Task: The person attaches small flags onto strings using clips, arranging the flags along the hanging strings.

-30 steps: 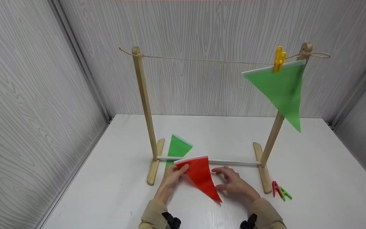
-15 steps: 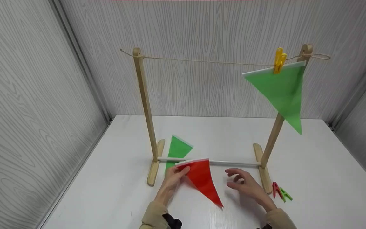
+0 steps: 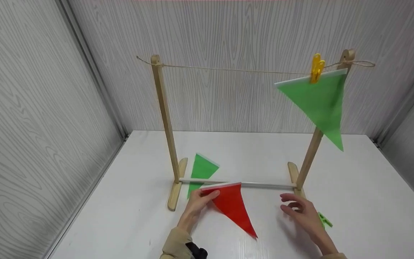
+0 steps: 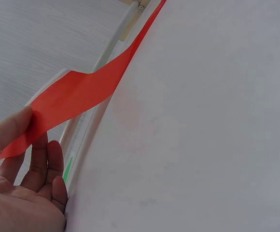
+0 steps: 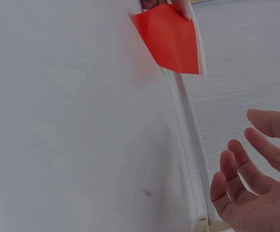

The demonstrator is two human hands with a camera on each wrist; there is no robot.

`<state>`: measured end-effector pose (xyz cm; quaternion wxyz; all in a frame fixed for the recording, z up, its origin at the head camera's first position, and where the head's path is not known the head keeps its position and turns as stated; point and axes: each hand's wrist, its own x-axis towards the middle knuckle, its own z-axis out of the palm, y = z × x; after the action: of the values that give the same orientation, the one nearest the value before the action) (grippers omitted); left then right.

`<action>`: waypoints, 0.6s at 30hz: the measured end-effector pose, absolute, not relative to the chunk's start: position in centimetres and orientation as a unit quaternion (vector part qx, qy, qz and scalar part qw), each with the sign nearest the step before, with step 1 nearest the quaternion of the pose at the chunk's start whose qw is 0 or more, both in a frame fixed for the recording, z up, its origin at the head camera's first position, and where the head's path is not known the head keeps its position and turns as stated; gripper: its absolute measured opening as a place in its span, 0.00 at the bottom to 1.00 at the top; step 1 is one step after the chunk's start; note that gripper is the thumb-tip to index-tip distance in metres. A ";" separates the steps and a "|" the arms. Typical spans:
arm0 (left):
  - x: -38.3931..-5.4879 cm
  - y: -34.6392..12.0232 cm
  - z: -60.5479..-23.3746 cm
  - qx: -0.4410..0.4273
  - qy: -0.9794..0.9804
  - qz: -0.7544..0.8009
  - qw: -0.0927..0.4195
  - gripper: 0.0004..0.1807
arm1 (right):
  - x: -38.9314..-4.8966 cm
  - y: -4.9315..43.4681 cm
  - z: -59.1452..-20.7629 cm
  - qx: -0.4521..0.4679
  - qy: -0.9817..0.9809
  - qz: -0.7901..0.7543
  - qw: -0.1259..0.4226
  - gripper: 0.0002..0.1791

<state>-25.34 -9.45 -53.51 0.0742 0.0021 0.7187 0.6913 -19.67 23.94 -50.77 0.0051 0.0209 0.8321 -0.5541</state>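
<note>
My left hand point(image 3: 197, 205) pinches a red triangular flag point(image 3: 233, 205) by the left end of its white-edged top, thumb in front. In the left wrist view the flag point(image 4: 77, 96) stretches away from the thumb. Well to the right, my right hand point(image 3: 303, 214) hovers with fingers loosely bent and nothing between them; the right wrist view shows its fingers point(image 5: 248, 179) apart. Just beyond that hand lies a green clothespin point(image 3: 325, 220), partly covered by it. The red clothespin is hidden behind the hand.
A wooden stand point(image 3: 166, 122) holds a string point(image 3: 228, 69) between two posts. A yellow clothespin point(image 3: 316, 69) clips a green flag point(image 3: 318, 100) near the right post point(image 3: 309, 158). Another green flag point(image 3: 202, 168) lies under the white crossbar point(image 3: 268, 185) at left.
My right hand has moved away from the red flag, rightward to the clothespins, and now covers the red one. The left hand keeps hold of the flag, which has shifted slightly right and down.
</note>
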 end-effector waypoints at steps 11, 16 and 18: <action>-25.6 -9.3 -53.5 -0.009 0.720 0.690 0.072 0.22 | -18.2 28.3 -51.0 0.158 0.797 -0.578 -0.078 0.23; -25.6 -9.3 -53.5 -0.009 0.718 0.691 0.076 0.23 | -17.7 29.4 -51.1 0.199 0.810 -0.545 -0.086 0.24; -25.7 -9.3 -53.5 -0.007 0.719 0.691 0.076 0.23 | -17.5 29.9 -51.3 0.207 0.817 -0.532 -0.084 0.24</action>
<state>-25.66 -9.28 -53.49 0.0758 -0.0073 0.7189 0.6909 -17.53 29.89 -51.26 -0.0835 0.2066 0.8166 -0.5325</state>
